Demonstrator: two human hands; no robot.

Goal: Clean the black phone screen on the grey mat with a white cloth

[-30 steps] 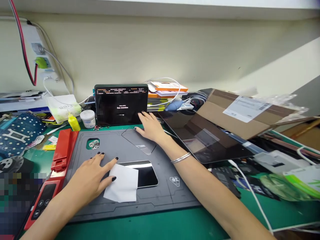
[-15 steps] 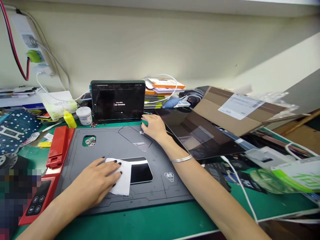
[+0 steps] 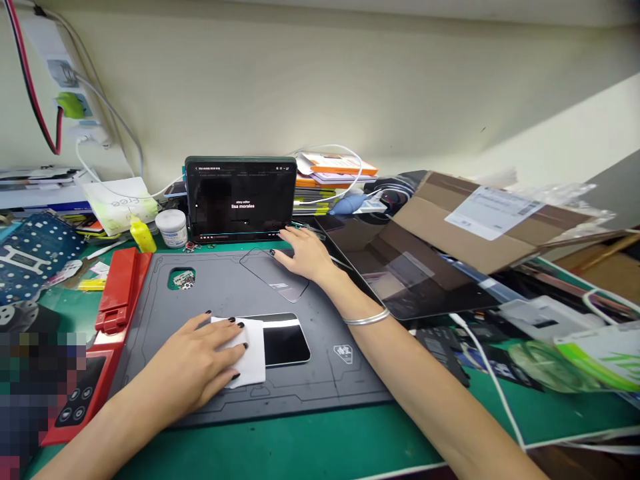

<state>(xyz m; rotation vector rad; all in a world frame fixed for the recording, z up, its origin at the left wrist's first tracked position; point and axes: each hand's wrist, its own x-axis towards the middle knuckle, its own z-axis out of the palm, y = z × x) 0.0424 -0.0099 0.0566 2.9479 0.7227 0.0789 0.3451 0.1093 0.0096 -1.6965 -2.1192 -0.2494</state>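
My left hand (image 3: 200, 360) lies with fingers spread on a white cloth (image 3: 253, 363). Under the cloth is a smartphone (image 3: 287, 339), lying flat; its left part is covered. The phone rests on a grey work mat (image 3: 210, 407). My right hand (image 3: 305, 255) is open and reaches toward the lower right corner of a propped-up tablet (image 3: 243, 190). Its fingertips are at the tablet's bottom edge; whether they touch cannot be told. A clear, dark-edged screen protector (image 3: 275, 275) lies on the mat beside my right hand.
A red device (image 3: 117, 293) stands left of the mat, near a yellow bottle (image 3: 143, 235) and a white jar (image 3: 173, 230). To the right are a large dark glass panel (image 3: 405, 267), an open cardboard box (image 3: 450, 227) and a white cable (image 3: 490, 380).
My right thumb has spread away from the fingers, which stay near the tablet's corner. Playback controls now show along the tablet's lower edge. My left hand stays on the cloth.
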